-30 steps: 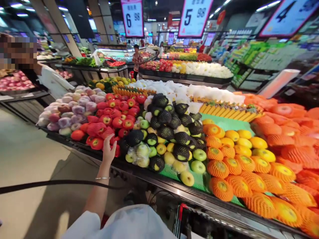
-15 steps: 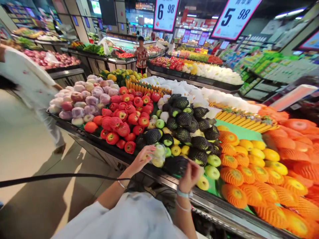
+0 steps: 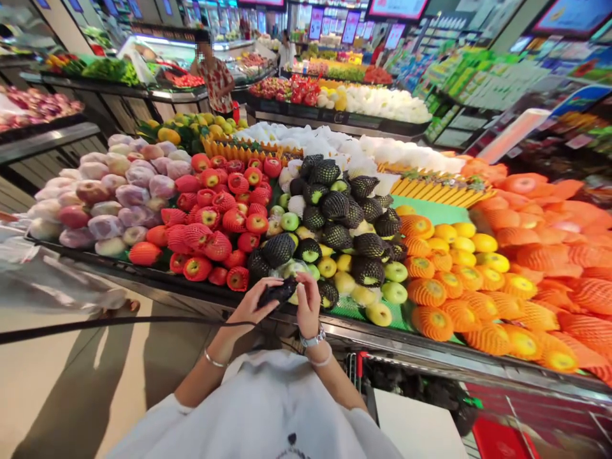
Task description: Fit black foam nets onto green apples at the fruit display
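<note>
My left hand (image 3: pixel 252 302) is closed around a dark black foam net (image 3: pixel 280 292) at the front edge of the fruit stand. Whether a fruit sits inside the net I cannot tell. My right hand (image 3: pixel 308 305), fingers bent and drawn together, pinches the right end of the same net. Just behind both hands lies fruit in clear plastic (image 3: pixel 292 268), partly covered by them. Beyond it rises a pile of green fruit in black foam nets (image 3: pixel 336 205), with bare green apples (image 3: pixel 394 292) and yellow-green fruit at its front.
Red apples in red nets (image 3: pixel 205 220) and wrapped pale-pink fruit (image 3: pixel 138 197) fill the left. Orange-netted fruit (image 3: pixel 433 292) spreads right. Below the metal rim stands a cart with a white box (image 3: pixel 415 424). A black cable (image 3: pixel 143 322) runs leftward. A person in a patterned shirt (image 3: pixel 218 83) stands beyond.
My left hand has left the plastic-wrapped fruit and now grips the black net. My right hand has come left, close beside it. The view has shifted right; the person at left has mostly passed out.
</note>
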A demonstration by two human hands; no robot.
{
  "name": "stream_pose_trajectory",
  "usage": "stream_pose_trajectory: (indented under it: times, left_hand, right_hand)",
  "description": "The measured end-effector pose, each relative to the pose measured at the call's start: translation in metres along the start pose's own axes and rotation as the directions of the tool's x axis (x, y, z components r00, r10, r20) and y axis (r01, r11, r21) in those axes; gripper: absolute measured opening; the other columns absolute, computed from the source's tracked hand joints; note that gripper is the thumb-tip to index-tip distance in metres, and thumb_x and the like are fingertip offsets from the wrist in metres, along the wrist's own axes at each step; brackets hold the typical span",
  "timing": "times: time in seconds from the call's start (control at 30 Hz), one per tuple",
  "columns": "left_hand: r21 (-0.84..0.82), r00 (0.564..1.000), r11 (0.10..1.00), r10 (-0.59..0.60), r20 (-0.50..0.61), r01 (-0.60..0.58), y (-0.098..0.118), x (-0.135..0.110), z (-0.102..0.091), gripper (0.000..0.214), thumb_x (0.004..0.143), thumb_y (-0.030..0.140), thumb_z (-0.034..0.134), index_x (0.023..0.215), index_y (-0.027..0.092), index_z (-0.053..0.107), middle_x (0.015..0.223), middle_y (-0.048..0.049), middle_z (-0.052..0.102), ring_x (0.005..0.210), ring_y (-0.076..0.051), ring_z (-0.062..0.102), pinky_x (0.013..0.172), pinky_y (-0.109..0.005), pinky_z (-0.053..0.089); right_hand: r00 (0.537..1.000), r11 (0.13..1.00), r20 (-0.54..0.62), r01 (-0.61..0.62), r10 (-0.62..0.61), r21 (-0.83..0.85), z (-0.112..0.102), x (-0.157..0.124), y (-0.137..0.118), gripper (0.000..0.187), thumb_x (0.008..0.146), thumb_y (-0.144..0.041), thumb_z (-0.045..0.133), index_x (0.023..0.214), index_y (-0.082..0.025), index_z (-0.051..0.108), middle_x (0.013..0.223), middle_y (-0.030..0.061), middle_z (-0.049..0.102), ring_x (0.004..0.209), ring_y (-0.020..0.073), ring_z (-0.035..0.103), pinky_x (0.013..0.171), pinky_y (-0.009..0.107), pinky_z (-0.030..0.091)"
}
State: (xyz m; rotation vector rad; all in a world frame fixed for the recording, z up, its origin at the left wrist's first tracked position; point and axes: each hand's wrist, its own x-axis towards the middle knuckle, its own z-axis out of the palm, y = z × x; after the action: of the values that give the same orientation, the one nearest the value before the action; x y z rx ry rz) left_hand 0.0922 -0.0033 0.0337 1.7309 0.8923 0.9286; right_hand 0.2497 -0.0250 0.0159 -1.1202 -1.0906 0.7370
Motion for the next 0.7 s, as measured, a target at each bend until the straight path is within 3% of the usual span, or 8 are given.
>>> stream_pose_trajectory:
  times: [0.13, 0.23, 0.33, 0.47, 0.57, 0.7]
  left_hand:
    - [-0.151, 0.952, 0.971, -0.216, -0.218, 0.185, -0.008, 0.002, 0.008, 0.036, 0.087, 0.042, 0.046, 0.106, 0.017, 0.063, 0.110, -0.0084, 0.065, 0.108, -0.024, 0.056, 0.097, -0.036, 0.043]
    - [-0.174, 0.964, 0.977, -0.159, -0.214, 0.122, -0.009, 0.004, 0.004, 0.034, 0.087, 0.041, 0.046, 0.100, 0.016, 0.065, 0.106, -0.0084, 0.066, 0.102, -0.023, 0.058, 0.093, -0.034, 0.045]
    - [-0.102, 0.967, 0.994, -0.065, -0.248, 0.040, -0.005, 0.008, -0.009, 0.026, 0.081, 0.037, 0.057, 0.093, 0.015, 0.066, 0.097, -0.0079, 0.068, 0.094, -0.021, 0.061, 0.090, -0.033, 0.046]
    - [-0.058, 0.936, 0.988, -0.152, -0.317, 0.141, -0.011, 0.010, -0.020, 0.023, 0.072, 0.037, 0.066, 0.078, 0.015, 0.067, 0.076, -0.0034, 0.068, 0.075, -0.018, 0.062, 0.073, -0.028, 0.049]
    - [-0.186, 0.895, 0.952, -0.294, -0.335, 0.243, -0.024, 0.009, -0.018, 0.029, 0.064, 0.043, 0.072, 0.070, 0.015, 0.067, 0.064, -0.0005, 0.063, 0.063, -0.015, 0.058, 0.061, -0.025, 0.047]
    - [-0.417, 0.801, 0.879, -0.414, -0.433, 0.229, -0.036, 0.006, -0.008, 0.043, 0.062, 0.056, 0.070, 0.081, 0.017, 0.068, 0.070, -0.0014, 0.064, 0.066, -0.015, 0.059, 0.061, -0.027, 0.049]
  right_hand:
    - [0.991, 0.993, 0.101, -0.099, 0.093, 0.064, 0.003, -0.001, 0.005, 0.044, 0.085, -0.035, 0.055, 0.127, -0.026, 0.049, 0.108, 0.0045, 0.059, 0.097, 0.0179, 0.055, 0.091, 0.034, 0.043]
    - [0.979, 0.979, 0.117, -0.181, 0.169, 0.096, 0.001, 0.001, 0.011, 0.045, 0.075, -0.033, 0.068, 0.118, -0.026, 0.057, 0.098, 0.0026, 0.060, 0.085, 0.0162, 0.053, 0.083, 0.032, 0.045]
    - [0.958, 0.945, 0.132, -0.275, 0.254, 0.178, -0.002, 0.002, 0.015, 0.035, 0.075, -0.030, 0.067, 0.109, -0.025, 0.063, 0.090, 0.0014, 0.061, 0.079, 0.0147, 0.051, 0.075, 0.029, 0.044]
    - [0.962, 0.892, 0.085, -0.274, 0.261, 0.360, -0.001, 0.001, 0.016, 0.026, 0.075, -0.027, 0.066, 0.101, -0.025, 0.065, 0.093, 0.0009, 0.062, 0.082, 0.0142, 0.052, 0.078, 0.028, 0.042]
    - [0.959, 0.821, 0.085, -0.276, 0.271, 0.500, 0.001, -0.001, 0.017, 0.023, 0.072, -0.025, 0.067, 0.094, -0.027, 0.064, 0.091, -0.0007, 0.061, 0.081, 0.0136, 0.053, 0.077, 0.027, 0.043]
    - [0.950, 0.815, 0.187, -0.311, 0.250, 0.490, 0.001, -0.001, 0.022, 0.034, 0.073, -0.033, 0.065, 0.106, -0.028, 0.060, 0.093, 0.0015, 0.061, 0.082, 0.0156, 0.056, 0.076, 0.029, 0.046]
